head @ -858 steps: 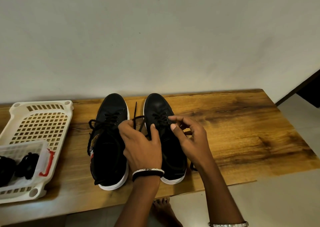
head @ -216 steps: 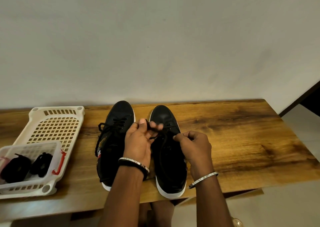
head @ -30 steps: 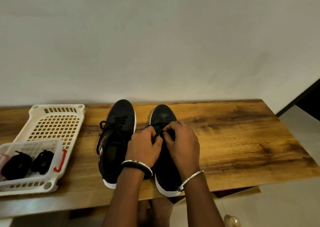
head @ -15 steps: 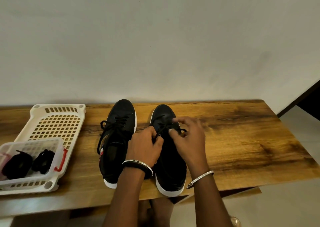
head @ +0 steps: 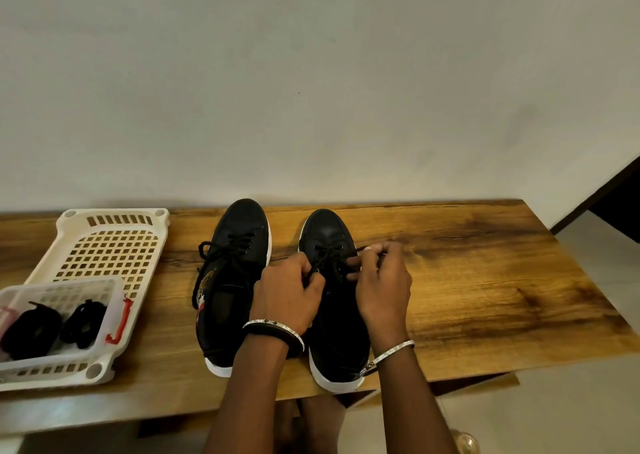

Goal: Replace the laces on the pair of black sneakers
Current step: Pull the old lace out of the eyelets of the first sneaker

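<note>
Two black sneakers with white soles stand side by side on the wooden table, toes toward the wall. The left sneaker is laced, its black lace tied in a loose bow. Over the right sneaker both my hands work its black lace. My left hand pinches one part of the lace at the tongue. My right hand pinches another part to the right of the eyelets. The hands hide the rest of the lacing.
A white perforated plastic basket lies at the table's left end. A smaller white basket with a red clip sits in it and holds two bundles of black laces. The wall runs right behind the table.
Over the last second my right hand has moved right and away from my left, drawing the lace out sideways. The left hand has stayed at the tongue.
</note>
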Available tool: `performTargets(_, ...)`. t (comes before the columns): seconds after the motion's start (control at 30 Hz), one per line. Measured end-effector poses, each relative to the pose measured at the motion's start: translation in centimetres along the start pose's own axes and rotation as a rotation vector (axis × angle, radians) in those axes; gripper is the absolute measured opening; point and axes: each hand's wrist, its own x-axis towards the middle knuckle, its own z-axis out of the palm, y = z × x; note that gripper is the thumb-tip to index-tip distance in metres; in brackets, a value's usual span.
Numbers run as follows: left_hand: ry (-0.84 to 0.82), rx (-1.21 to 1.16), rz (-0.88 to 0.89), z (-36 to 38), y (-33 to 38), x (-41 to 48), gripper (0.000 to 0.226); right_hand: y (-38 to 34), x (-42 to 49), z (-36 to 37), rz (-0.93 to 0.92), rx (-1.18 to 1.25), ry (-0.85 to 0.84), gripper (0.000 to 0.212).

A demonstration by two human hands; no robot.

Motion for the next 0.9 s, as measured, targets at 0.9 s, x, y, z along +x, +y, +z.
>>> performTargets(0.9, -0.017, -0.016, -0.026, -0.2, 0.1, -0.1, 0.020, 0.7, 0.7, -1.6, 0.235, -0.117, 0.084, 0.018)
